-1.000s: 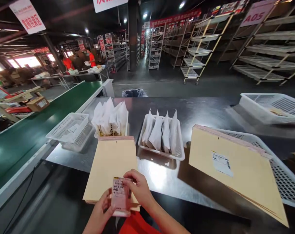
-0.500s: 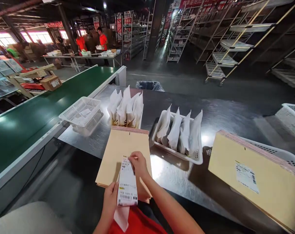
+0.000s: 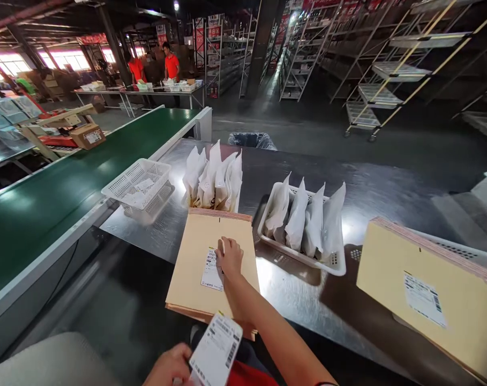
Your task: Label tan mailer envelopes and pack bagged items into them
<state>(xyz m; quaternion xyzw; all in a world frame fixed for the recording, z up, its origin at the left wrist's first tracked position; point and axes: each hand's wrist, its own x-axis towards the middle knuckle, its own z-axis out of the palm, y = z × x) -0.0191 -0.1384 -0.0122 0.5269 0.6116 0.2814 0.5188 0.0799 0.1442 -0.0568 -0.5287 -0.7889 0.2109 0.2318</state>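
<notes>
A white printed shipping label (image 3: 211, 271) lies on the top sheet of a stack of tan paper envelopes (image 3: 187, 268). My right hand (image 3: 230, 257) is over the label's upper right part, fingers curled together and touching it. Lower down, near my lap, my left hand (image 3: 173, 364) grips a strip of shipping labels (image 3: 217, 348), its printed side facing up. Just beyond the stack, several white pouches (image 3: 214, 179) stand in a basket mostly hidden by the envelopes.
Right of the stack, a white basket (image 3: 335, 268) holds several upright pouches. A second envelope stack (image 3: 388, 262) with a label lies at far right. A perforated basket (image 3: 106, 190) with papers sits beside the green conveyor belt (image 3: 118, 147). Two people in red shirts stand at a far table.
One label has come off the strip and now lies on the top envelope under my right hand. My left hand has moved down and toward me with the strip.
</notes>
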